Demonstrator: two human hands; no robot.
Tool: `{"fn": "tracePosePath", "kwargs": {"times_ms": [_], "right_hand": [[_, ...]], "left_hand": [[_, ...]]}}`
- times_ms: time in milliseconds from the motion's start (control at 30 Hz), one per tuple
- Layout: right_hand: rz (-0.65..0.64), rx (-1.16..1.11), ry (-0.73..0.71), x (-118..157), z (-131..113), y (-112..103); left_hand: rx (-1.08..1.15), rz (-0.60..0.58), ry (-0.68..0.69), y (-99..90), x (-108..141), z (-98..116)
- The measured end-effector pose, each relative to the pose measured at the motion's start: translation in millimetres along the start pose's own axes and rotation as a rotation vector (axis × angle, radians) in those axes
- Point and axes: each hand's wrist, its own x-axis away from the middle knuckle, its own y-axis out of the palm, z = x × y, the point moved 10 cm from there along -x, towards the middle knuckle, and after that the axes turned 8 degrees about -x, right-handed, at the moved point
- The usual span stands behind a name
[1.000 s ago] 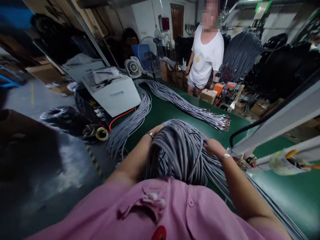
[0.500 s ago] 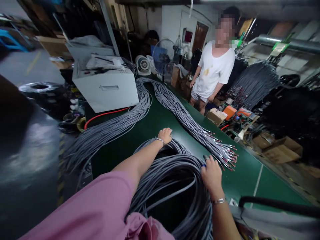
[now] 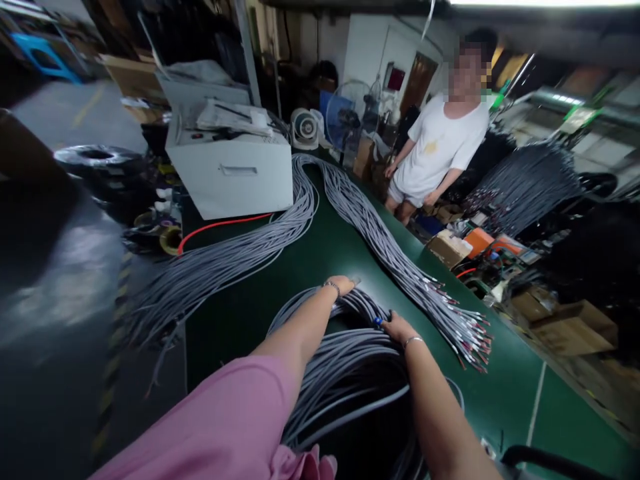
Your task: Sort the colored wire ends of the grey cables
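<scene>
A thick coil of grey cables (image 3: 345, 360) lies close to my body on the green table (image 3: 295, 277). My left hand (image 3: 344, 286) is closed over the far side of this coil, its fingertips partly hidden behind the wrist and cables. Nearer the coil's right side, my right hand (image 3: 399, 327) grips the bundle, with something small and blue (image 3: 379, 321) at its fingers. Beyond both hands, a long bundle of grey cables (image 3: 370, 227) bends in an arch across the table. Its right end shows stripped, reddish wire tips (image 3: 477, 340); the left end hangs over the table edge.
A light grey metal cabinet (image 3: 235, 177) stands at the table's back left, beside a red tube (image 3: 220, 227). Across the table a person in a white shirt (image 3: 440, 143) stands. Cardboard boxes (image 3: 575, 327) sit on the floor at right, wrapped black coils (image 3: 103, 173) at left.
My right hand has moved left and away from me along the coil, closer to my left hand. The view has shifted slightly. The left hand stays at the coil's far side.
</scene>
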Motion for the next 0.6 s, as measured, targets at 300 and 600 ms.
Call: {"fn": "tracePosePath", "kwargs": {"times_ms": [300,600], "right_hand": [[0.057,0.056,-0.003,33,-12,5],[0.113,0.07,-0.145,40,-22,54]], "left_hand": [[0.001,0.102,-0.001,-19.7,74,-6],[-0.086,0.085,-0.057,17.0,112,-70]]}}
